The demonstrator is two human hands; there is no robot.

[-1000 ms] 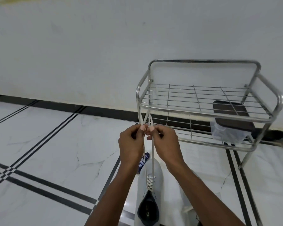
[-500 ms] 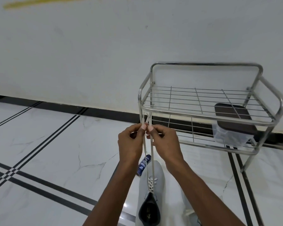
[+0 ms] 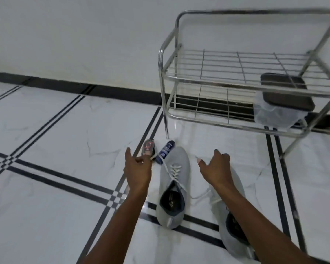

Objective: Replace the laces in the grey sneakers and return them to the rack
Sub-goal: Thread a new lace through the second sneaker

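So both hands are off the shoe right now. The left hand point(image 3: 137, 168) hangs loose and spread with nothing in it, and the right hand point(image 3: 215, 169) is the same, fingers relaxed, not gripping anything as far as I can see. The laced grey sneaker point(image 3: 173, 184) sits on the floor right between them, toe pointing away toward the rack point(image 3: 234, 80), heel toward the person, so its long axis runs pretty much straight ahead. Its white lace point(image 3: 174, 171) is threaded, with loose ends trailing off both sides: one toward the left hand, the other toward the right. The second sneaker point(image 3: 234, 214) is mostly hidden under the right forearm, so that's the right hand's job. My guess is tying comes next.
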